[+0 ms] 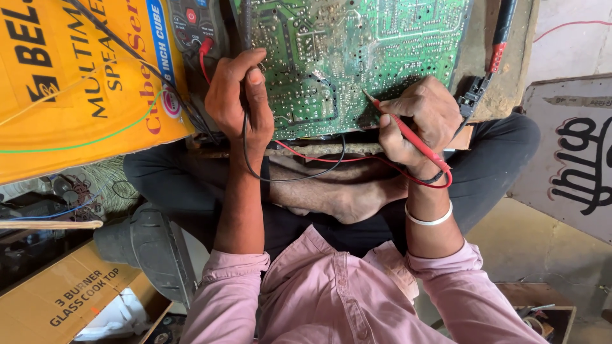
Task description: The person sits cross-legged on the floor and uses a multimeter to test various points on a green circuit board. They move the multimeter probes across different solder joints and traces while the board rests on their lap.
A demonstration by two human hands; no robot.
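Cluttered floor workshop; your left hand [239, 95] pinches the black probe [246, 38], right hand [417, 121] grips the red probe [405, 130] pen-fashion — light, stiff; circuit board [338, 57] is fragile — hold its edges.

Single head-mounted camera, looking steeply down from close above the person's own lap. View covers both forearms, crossed legs and the near edge of a green circuit board [344, 57].

Red probe [408, 139] (tip seemingly) on green board [338, 57]
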